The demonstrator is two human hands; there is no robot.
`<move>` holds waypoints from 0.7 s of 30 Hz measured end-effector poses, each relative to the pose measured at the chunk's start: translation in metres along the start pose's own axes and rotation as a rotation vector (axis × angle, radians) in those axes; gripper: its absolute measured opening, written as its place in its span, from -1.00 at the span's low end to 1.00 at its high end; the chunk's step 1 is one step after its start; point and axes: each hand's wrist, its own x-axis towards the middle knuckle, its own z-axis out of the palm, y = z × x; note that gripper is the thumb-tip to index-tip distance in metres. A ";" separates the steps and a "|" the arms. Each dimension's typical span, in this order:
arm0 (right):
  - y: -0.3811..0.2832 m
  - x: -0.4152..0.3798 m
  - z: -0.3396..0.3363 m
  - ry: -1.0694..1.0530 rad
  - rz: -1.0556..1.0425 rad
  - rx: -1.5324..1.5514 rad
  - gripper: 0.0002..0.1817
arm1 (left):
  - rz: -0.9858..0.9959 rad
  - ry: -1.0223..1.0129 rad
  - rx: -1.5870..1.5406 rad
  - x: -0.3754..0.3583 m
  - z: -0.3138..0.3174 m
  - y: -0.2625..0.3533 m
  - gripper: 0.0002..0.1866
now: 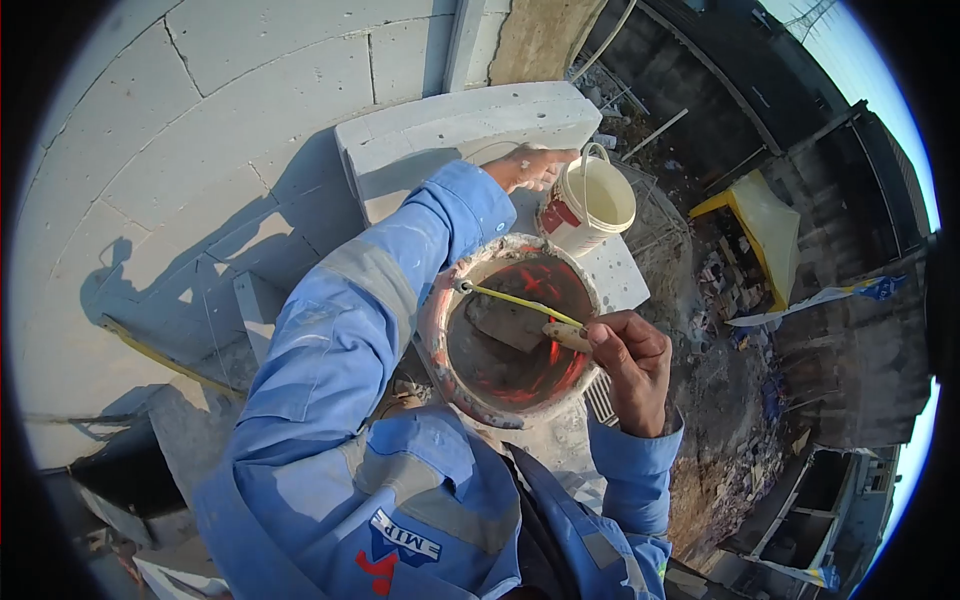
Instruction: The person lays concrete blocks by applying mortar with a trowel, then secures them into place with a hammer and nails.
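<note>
Your right hand (632,362) is gripping the trowel handle (566,336) inside the red bucket (505,328), while your left hand (530,166) is resting fingers-spread on the white block (465,135)

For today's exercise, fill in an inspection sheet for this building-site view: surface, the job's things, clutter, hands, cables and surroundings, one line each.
Surface: pale block wall; one loose white block rests on top.
Job's things: red mortar-caked bucket with grey mix inside; trowel with wooden handle in it; yellow wire handle across the mouth.
Clutter: white plastic pail beside the bucket, notched trowel below.
Hands: left hand rests on the white block; right hand grips the trowel handle.
Cables: nothing seen.
Surroundings: rubble-strewn ground far below, yellow-edged sheet, dark walls at right.
</note>
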 end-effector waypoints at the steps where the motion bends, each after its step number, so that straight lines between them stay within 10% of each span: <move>1: 0.005 0.006 0.005 -0.030 -0.019 -0.006 -0.71 | -0.021 -0.065 0.033 -0.034 -0.017 0.007 0.07; 6: 0.024 0.050 0.026 -0.097 -0.026 0.155 -0.81 | 0.085 -0.315 -0.191 -0.197 -0.086 -0.019 0.27; 9: 0.013 0.080 0.036 -0.173 -0.114 0.146 -0.88 | 0.216 0.017 0.177 -0.278 -0.082 -0.018 0.36; 14: 0.031 0.122 0.018 -0.330 -0.113 0.152 -0.86 | 0.002 0.085 -0.013 -0.285 -0.071 -0.031 0.42; 21: 0.075 0.182 0.021 -0.112 -0.588 -0.649 -0.58 | -0.155 0.365 0.050 -0.230 -0.046 -0.045 0.45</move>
